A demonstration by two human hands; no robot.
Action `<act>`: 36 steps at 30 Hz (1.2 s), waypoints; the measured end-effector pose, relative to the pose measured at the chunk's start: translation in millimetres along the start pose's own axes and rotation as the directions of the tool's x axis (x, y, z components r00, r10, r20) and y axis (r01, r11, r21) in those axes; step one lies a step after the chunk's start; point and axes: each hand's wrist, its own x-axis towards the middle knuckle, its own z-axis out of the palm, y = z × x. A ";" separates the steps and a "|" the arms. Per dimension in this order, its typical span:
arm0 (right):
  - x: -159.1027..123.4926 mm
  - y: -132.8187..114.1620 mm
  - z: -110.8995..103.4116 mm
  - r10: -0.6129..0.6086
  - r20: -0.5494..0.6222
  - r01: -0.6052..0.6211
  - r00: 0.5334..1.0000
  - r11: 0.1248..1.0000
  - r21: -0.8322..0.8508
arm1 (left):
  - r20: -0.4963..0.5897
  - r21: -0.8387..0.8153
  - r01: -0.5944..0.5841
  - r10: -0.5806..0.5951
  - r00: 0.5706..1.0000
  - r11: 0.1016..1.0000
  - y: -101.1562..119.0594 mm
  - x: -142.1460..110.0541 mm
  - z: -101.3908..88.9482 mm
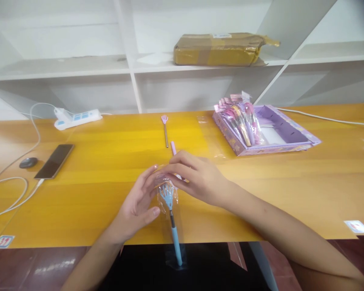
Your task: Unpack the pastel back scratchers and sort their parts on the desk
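Observation:
A blue back scratcher (174, 234) with a hand-shaped head lies inside a clear plastic bag (176, 198), handle end over the table's front edge. My right hand (200, 178) has its fingers closed at the bag's top, just above the blue head. Beside it, my left hand (136, 206) touches the bag's upper left with its fingertips, thumb held apart. Overlapping fingers hide the exact grip. Behind my right hand, a lilac handle (173, 147) shows in part. Farther back lies a back scratcher with a pink head and metal shaft (166, 135).
A purple display box (279, 149) at right holds several bagged back scratchers (242, 121). At left are a phone (55, 161), a black mouse-like object (28, 163), cables and a power strip (79, 119). A taped carton (215, 50) rests on the shelf.

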 end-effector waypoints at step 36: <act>-2.5 -0.5 -2.2 0.109 0.012 -0.110 0.994 0.986 0.126 | -0.086 0.010 0.096 -0.095 0.992 0.995 -5.3 2.7 1.4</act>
